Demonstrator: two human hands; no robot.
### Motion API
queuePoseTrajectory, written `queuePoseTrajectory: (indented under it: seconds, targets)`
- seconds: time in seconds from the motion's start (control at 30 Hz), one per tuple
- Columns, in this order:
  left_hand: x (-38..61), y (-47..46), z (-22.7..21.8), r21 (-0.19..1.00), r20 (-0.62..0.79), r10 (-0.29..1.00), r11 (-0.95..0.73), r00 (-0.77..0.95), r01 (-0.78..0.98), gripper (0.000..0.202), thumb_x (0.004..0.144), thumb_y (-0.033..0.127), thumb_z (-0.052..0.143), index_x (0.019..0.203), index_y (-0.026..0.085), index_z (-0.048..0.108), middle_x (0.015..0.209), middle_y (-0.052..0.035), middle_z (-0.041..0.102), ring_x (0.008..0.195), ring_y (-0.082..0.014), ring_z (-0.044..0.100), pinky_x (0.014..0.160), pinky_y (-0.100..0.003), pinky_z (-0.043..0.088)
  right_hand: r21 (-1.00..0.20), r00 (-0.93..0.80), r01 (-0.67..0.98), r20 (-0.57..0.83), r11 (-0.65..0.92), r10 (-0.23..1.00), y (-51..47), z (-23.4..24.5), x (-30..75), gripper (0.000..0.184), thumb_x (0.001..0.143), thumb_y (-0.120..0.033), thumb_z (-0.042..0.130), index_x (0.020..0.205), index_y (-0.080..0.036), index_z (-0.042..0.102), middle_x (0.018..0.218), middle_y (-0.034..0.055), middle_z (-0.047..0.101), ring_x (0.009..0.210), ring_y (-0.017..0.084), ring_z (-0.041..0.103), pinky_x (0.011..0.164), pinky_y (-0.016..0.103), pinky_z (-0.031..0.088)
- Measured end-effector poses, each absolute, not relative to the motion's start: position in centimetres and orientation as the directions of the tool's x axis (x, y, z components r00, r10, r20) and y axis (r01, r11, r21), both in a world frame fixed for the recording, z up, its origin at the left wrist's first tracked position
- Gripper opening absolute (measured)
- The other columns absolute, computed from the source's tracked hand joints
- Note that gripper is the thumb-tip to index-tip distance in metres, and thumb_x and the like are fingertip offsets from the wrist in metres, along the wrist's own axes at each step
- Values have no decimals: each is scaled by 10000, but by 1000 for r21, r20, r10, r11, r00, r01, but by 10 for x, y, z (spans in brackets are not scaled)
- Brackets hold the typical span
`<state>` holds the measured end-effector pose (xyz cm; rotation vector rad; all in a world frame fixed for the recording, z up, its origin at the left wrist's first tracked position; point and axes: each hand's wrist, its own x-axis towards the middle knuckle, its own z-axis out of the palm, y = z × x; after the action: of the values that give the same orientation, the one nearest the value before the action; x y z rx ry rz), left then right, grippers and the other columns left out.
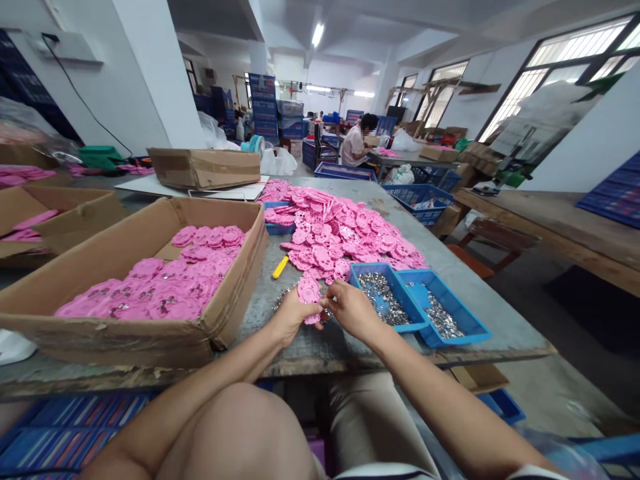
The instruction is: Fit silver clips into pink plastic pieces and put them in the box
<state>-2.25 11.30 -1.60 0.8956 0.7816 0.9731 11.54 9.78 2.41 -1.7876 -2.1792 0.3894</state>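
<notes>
Between thumb and fingers, my left hand (291, 315) grips a flat pink plastic piece (309, 291) with a scalloped outline. My right hand (350, 308) is pinched at that piece's right edge; whatever its fingertips hold is too small to make out. Just beyond both hands lies a big heap of similar pink pieces (345, 230). To the right stand two blue trays, the nearer-left tray (411, 327) and the right tray (463, 341), both with many small shiny metal parts (383, 293). Some metal parts also lie on the table behind my left hand.
A cardboard box (220, 333) of pink pieces with metal bits stands at left. A yellow-handled tool (281, 267) lies near the heap. Another carton (205, 168) sits behind. Across the room a person (354, 145) sits at another table. The table's worn front edge (345, 367) is close to my knees.
</notes>
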Motion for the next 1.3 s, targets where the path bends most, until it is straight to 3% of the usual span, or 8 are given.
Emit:
queuePoseTrajectory:
  seconds: [0.33,0.53,0.63,0.83,1.0,1.1,1.2,1.3]
  targets:
    - [-23,115,-18,914,-183,935,275,303,-298,507,441,176,774,890,131,543,624,25,627,474,-133,581,349,-222,459,-369,-172,909,88,192,981,96,17,107,126,885,-218,575,783,-191,644,884,61,646,791,177,619,651,269,371]
    - [-23,114,-16,903,-163,948,255,272,-346,500,443,156,723,906,134,537,611,32,622,454,-131,578,337,-216,450,-613,-148,743,242,269,959,99,4,112,156,821,-158,617,672,-201,599,756,18,624,716,154,579,668,264,392]
    - [-23,114,-13,903,-149,951,242,270,-356,487,449,153,692,908,138,531,579,42,607,449,-133,572,335,-216,446,-752,-90,615,232,237,969,100,0,116,146,792,-171,625,657,-205,582,680,-7,606,659,147,546,652,266,393]
    - [-22,114,-12,919,-142,952,229,270,-322,407,461,170,724,819,151,531,598,48,589,457,-122,574,341,-204,431,-777,-83,582,235,238,968,99,3,115,126,739,-170,622,631,-208,568,692,-10,606,640,140,510,665,279,387]
    - [-23,113,-12,914,-157,949,244,272,-324,437,453,117,682,865,147,540,617,51,596,451,-126,572,337,-211,431,-765,-116,584,252,271,961,101,6,114,139,711,-159,600,593,-209,546,687,-2,587,671,149,508,686,296,385]
    - [-25,113,-10,885,-118,931,257,345,-389,411,526,176,681,909,143,534,634,27,615,456,-140,586,359,-224,439,-884,-82,429,165,184,983,104,7,118,118,727,-219,597,619,-209,550,675,1,573,656,153,505,664,305,398]
    - [-29,114,-8,816,-118,873,357,474,-455,319,673,293,553,943,122,542,702,-54,665,522,-191,637,391,-258,456,-965,-40,232,116,122,992,104,9,122,127,720,-271,624,625,-202,577,771,27,588,785,177,552,734,327,436]
    - [-31,115,-7,779,-130,824,429,551,-457,361,741,296,428,1009,97,564,735,-103,690,606,-236,675,420,-279,476,-956,-58,234,169,178,984,101,13,123,127,695,-237,647,583,-195,602,935,64,588,1034,221,536,887,361,424]
